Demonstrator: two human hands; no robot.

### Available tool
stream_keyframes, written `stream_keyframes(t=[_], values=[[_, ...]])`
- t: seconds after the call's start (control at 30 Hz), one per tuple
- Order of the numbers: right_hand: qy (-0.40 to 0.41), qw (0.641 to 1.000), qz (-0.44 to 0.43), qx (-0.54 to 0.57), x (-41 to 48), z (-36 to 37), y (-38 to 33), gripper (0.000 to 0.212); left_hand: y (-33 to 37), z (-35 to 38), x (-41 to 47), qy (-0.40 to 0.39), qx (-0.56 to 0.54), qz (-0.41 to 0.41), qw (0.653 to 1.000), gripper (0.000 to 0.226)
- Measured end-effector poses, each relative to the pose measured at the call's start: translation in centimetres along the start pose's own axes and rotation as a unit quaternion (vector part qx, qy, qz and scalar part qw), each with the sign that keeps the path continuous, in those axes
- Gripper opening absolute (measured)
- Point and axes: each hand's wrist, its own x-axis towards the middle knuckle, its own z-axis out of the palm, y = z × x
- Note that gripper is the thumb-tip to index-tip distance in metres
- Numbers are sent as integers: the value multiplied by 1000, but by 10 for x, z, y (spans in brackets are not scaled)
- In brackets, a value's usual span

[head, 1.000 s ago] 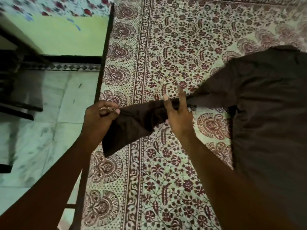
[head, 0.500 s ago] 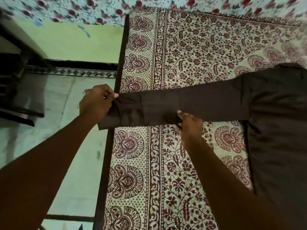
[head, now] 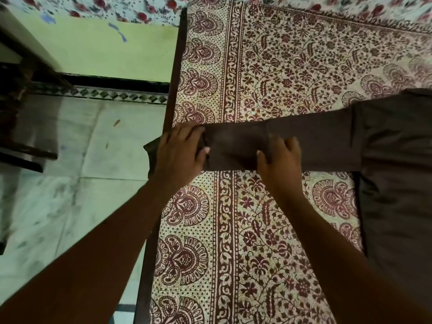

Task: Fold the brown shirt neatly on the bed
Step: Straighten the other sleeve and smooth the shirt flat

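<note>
You are looking down at a bed (head: pixel 292 73) covered with a cream sheet printed in maroon flowers and paisley; its dark wooden edge (head: pixel 171 90) runs up the view, with pale floor tiles (head: pixel 81 183) and a green wall (head: pixel 105 50) off to your left. The shirt (head: pixel 397 171) lies flat on the sheet at your right, its body running out of view. One sleeve (head: pixel 311 141) stretches straight from it toward the bed's edge, and its cuff (head: pixel 150 153) hangs just past the wood.

Your left hand (head: pixel 178 155) rests palm down on the cuff end, fingers spread, thumb lying across the cloth; it presses rather than pinches, likely to pin the end so the sleeve stays taut. Your right hand (head: pixel 281 160) sits at mid-sleeve on the near edge, fingers curled onto the fabric. Whether it pinches the cloth or only smooths it, the view cannot tell.

The sleeve appears flattened and straight, probably so it can be folded back over the body without creases. That fold is not yet made.
</note>
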Motion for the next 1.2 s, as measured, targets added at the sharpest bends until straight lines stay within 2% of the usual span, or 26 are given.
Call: stream_keyframes(t=[0.07, 0.17, 0.2, 0.27, 0.37, 0.47, 0.53, 0.57, 0.63, 0.7, 0.73, 0.77, 0.83, 0.93, 1.03, 1.2], values=[[-29, 996, 22, -87, 14, 11, 11, 70, -3, 15, -15, -50, 28, -1, 998, 70], [-102, 979, 90, -152, 24, 38, 16, 93, -22, 31, -36, -35, 19, -62, 997, 70], [-110, 978, 93, -153, 24, 47, 11, 97, -26, 33, -41, -25, 15, -78, 997, 69], [-118, 977, 40, -171, 23, 65, -8, 101, -30, 36, -46, -15, 12, -93, 996, 70], [-163, 964, -75, -197, 24, 82, -40, 94, -29, 35, -48, -3, 9, -93, 996, 69], [-203, 948, -172, -174, 30, 80, -49, 78, -21, 30, -44, 21, 10, -102, 995, 66], [-183, 947, -229, -130, 31, 66, -38, 66, -11, 27, -41, 19, 22, -48, 998, 64], [-151, 955, -224, -119, 31, 57, -27, 64, -6, 28, -39, 4, 34, -1, 999, 63], [-77, 980, -123, -135, 31, 42, 5, 67, 5, 32, -38, -37, 63, 57, 996, 62], [-55, 986, 31, -153, 30, 28, 38, 75, 16, 35, -36, -57, 72, 27, 995, 63], [-62, 983, 76, -157, 31, 23, 49, 79, 22, 36, -33, -57, 66, -7, 996, 64], [-74, 981, 77, -164, 32, 20, 56, 81, 27, 36, -31, -57, 57, -41, 996, 65], [-103, 979, 0, -175, 41, 21, 58, 82, 33, 37, -22, -65, 43, -79, 994, 64], [-161, 970, -107, -149, 64, 19, 49, 76, 28, 37, -10, -74, 52, -86, 992, 65], [-193, 966, -138, -106, 75, 3, 53, 66, 26, 33, 2, -94, 82, -113, 986, 65], [-158, 975, -137, -70, 58, -31, 87, 65, 69, 19, 36, -61, 115, -90, 987, 63]])
